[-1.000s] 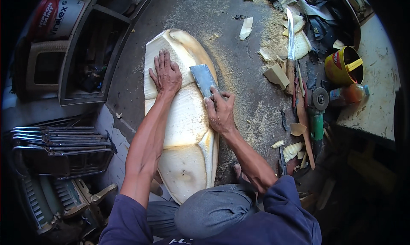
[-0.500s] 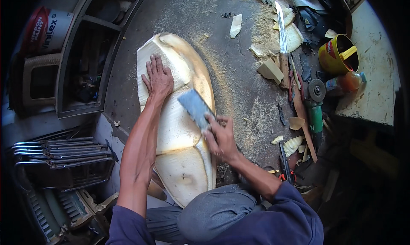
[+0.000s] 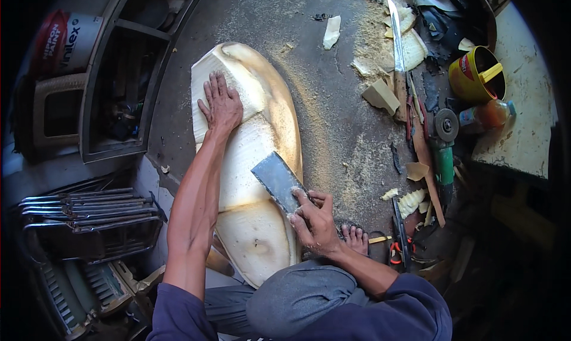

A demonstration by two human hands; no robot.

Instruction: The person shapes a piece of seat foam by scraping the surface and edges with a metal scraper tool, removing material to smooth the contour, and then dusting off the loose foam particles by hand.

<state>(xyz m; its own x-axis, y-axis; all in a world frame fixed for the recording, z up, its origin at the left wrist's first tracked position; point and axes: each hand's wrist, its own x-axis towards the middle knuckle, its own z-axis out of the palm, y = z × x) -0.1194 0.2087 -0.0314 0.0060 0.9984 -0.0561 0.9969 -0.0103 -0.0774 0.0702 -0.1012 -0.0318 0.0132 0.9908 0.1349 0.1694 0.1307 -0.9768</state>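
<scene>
A long, shaped piece of cream foam [image 3: 244, 162], browned along its edges and seams like a seat pad, lies lengthwise in front of me. My left hand [image 3: 222, 106] rests flat on its far part, fingers spread. In my right hand [image 3: 316, 222] is a flat grey-blue rectangular sanding block [image 3: 277, 179], gripped at its near end between thumb and fingers. The block lies slantwise over the foam's right side, above the lower seam. Whether its underside touches the foam I cannot tell.
To the right lie a long knife [image 3: 395, 34], an angle grinder [image 3: 444, 144], red-handled scissors [image 3: 397, 252] and foam scraps [image 3: 380, 97]. A yellow tin [image 3: 476, 76] and an orange bottle [image 3: 491, 114] stand beyond. Metal frames [image 3: 89, 213] are stacked left. Foam dust covers the floor [image 3: 339, 115].
My right hand has drawn the sanding block down toward me along the foam's right side. My left hand stays in place. A bare foot now shows beside my right wrist.
</scene>
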